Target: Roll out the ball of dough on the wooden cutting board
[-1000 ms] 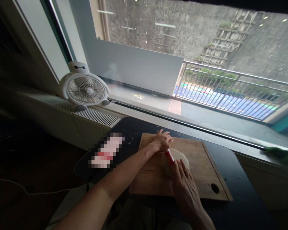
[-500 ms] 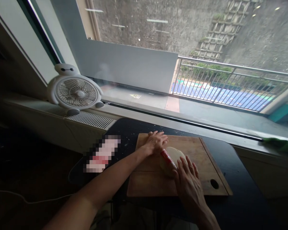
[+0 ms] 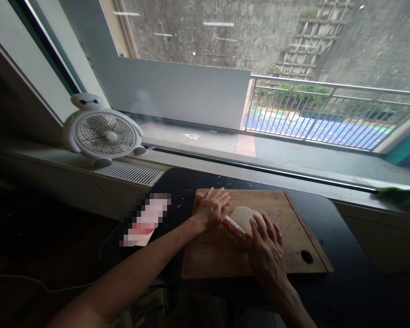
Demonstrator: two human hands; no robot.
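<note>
A flat round of pale dough (image 3: 248, 216) lies on a wooden cutting board (image 3: 213, 262). Across its near left part lies a slim cylinder with a red printed wrapping (image 3: 235, 226), used as a roller under my palms. My left hand (image 3: 214, 207) rests over the cylinder's far end, its fingers stretched forward. Over the near end lies my right hand (image 3: 266, 243), open with fingers spread, covering the dough's right edge. Both ends of the cylinder are hidden under my hands.
The board sits on a dark table (image 3: 331, 232) beside a window. A blurred-out pink and red item (image 3: 145, 221) lies at the table's left. A white fan (image 3: 104, 134) stands on the ledge, and a green cloth-like item (image 3: 401, 198) is at the right.
Both hands have drawn the cylinder left and toward me across the dough, the left hand shifting most. More of the dough shows beyond it. The camera view has shifted slightly.
</note>
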